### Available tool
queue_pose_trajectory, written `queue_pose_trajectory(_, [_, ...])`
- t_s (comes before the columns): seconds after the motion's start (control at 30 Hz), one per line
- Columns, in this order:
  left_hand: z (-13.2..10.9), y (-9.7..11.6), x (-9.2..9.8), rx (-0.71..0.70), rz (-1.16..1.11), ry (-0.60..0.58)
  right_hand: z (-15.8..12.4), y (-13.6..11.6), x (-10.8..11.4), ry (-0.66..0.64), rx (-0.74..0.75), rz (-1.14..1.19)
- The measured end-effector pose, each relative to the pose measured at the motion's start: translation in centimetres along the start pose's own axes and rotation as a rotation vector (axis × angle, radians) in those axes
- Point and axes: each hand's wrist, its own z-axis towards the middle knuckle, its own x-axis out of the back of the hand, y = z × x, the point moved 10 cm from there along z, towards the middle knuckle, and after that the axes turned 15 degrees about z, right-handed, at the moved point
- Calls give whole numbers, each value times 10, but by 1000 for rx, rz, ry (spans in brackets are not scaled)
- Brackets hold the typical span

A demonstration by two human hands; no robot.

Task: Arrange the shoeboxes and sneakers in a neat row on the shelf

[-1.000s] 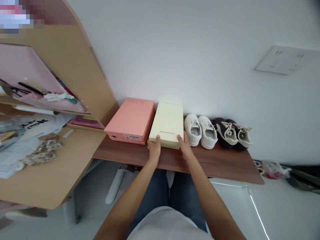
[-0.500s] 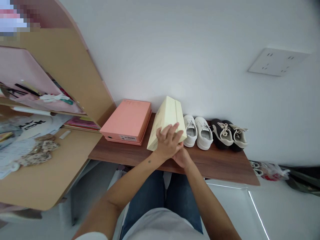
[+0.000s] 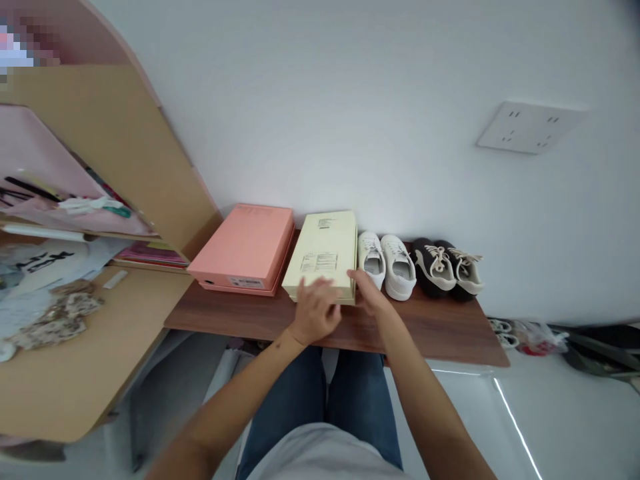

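Observation:
A pale yellow shoe box (image 3: pixel 324 253) lies flat on the dark wooden shelf (image 3: pixel 440 330), with printed labels on its upper face. My left hand (image 3: pixel 316 308) rests with curled fingers on the box's near end. My right hand (image 3: pixel 367 292) holds the box's near right corner, thumb on top. A pink shoe box (image 3: pixel 243 247) lies just left of the yellow one. Right of it stands a pair of white sneakers (image 3: pixel 387 263), then a pair of dark shoes (image 3: pixel 447 267) with cream laces.
A light wooden desk (image 3: pixel 75 373) with papers and patterned cloth (image 3: pixel 50 317) stands at the left, with a slanted shelf unit (image 3: pixel 120 147) above it. The white wall behind carries a socket plate (image 3: pixel 529 127). Bags lie on the floor at the far right (image 3: pixel 535 333).
The yellow box was tipped up on its side and turned over; it now lies flat with the labelled face up instead of the lid. Both hands stay at its near end.

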Motion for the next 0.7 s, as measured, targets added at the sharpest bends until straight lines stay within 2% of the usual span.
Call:
queue_pose_trajectory(0.07, [-11,-52,13,366,41,112,8,18,9,95,-48,28])
queue_pose_trajectory(0.1, [-19,-73,13,507,19,123,11,23,12,124,-26,35])
queue_pose_trajectory(0.13, [-27,-88,8,608,-36,105,13,25,13,133,27,38])
queue_pose_trajectory(0.2, [-38,-102,-11,712,-200,22,14,25,12,122,159,39])
queue_pose_trajectory(0.3, [-47,-104,-35,803,-355,-56,13,21,9,106,297,30])
queue_pose_trajectory(0.5, [-46,-101,-44,873,-336,-36,4,5,9,113,397,-92])
queue_pose_trajectory(0.57, [-47,-103,-37,898,-315,-42,-9,0,17,115,409,-162])
queue_pose_trajectory(0.63, [-45,-95,-16,870,-230,25,-28,-10,36,154,466,-246])
queue_pose_trajectory(0.7, [-35,-68,6,746,-147,125,-48,-31,65,269,598,-339])
